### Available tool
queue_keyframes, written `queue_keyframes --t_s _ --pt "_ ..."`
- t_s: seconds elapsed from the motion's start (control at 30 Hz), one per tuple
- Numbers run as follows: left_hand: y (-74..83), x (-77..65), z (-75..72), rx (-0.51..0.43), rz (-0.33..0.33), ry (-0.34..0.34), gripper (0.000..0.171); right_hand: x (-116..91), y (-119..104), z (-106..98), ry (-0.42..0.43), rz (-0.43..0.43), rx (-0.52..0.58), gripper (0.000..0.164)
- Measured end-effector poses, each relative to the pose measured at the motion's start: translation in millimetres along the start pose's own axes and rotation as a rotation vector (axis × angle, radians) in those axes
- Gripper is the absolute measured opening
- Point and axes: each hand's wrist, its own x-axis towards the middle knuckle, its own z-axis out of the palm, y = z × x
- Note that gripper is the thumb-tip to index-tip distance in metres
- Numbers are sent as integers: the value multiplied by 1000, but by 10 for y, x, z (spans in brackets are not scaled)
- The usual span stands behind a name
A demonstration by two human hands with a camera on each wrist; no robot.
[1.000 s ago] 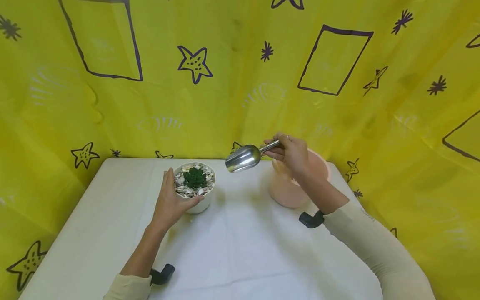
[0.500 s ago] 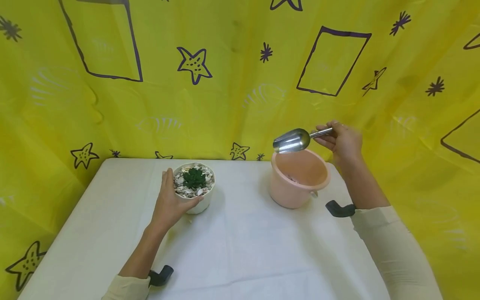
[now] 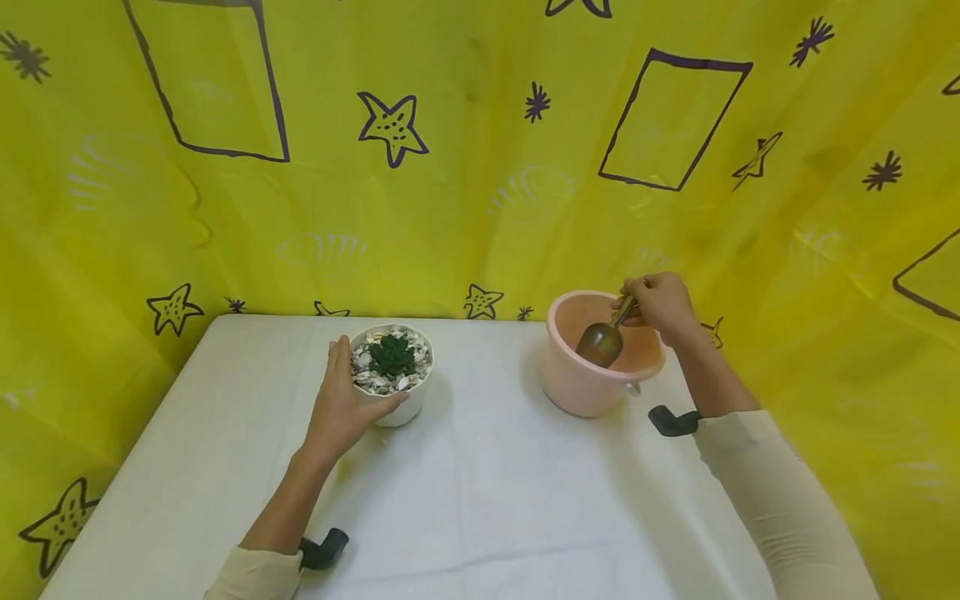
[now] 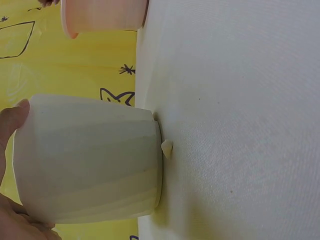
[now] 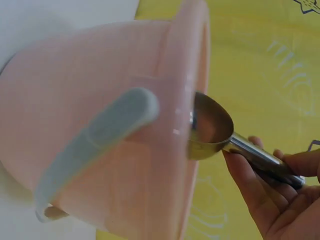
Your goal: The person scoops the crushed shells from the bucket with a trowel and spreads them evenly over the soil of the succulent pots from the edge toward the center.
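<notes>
My left hand (image 3: pixel 347 405) holds a white plant pot (image 3: pixel 401 410) by its upper part, thumb on the near side and fingers on the far left. Pebbles and shells surround a green succulent (image 3: pixel 392 356) in it. The left wrist view shows the faceted pot wall (image 4: pixel 90 160) standing on the cloth. At the right, my right hand (image 3: pixel 662 305) grips a metal scoop (image 3: pixel 602 343) by its handle. The scoop's bowl dips into a pink bucket (image 3: pixel 577 382), its tip hidden by the near wall in the right wrist view. The bucket's contents are out of sight.
A small pale shell or pebble (image 4: pixel 167 148) lies on the white tablecloth (image 3: pixel 480 500) by the pot's base. The bucket's grey handle (image 5: pixel 95 135) hangs down its side. Behind the table hangs a yellow curtain (image 3: pixel 450 217) with dark star drawings.
My right hand first carried the scoop rightward and up from between pot and bucket, then lowered it into the bucket with the bowl tipped down. The left hand and pot stay put.
</notes>
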Motion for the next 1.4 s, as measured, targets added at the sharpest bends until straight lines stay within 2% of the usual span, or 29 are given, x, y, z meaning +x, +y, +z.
queue_keyframes --t_s 0.27,0.4,0.6,1.07,1.23,1.3,1.4 --pt "-8 -12 -12 -4 -6 -6 130 94 98 173 -161 79 -41 38" --pt "-6 -19 -17 -7 -10 -7 130 117 141 209 -197 100 -26 34" --pt "8 -44 -26 -4 -5 -3 130 137 222 248 -234 85 -11 34" --pt "-41 -108 -165 100 58 -17 120 237 363 259 -272 123 -53 36" --pt "-51 -154 -219 146 61 -40 118 240 427 273 -222 153 -84 31" --pt "-39 -172 -245 167 66 -46 116 222 434 285 -188 139 -117 29" --pt "-17 -204 -286 200 75 -61 111 135 404 295 -117 78 -305 36"
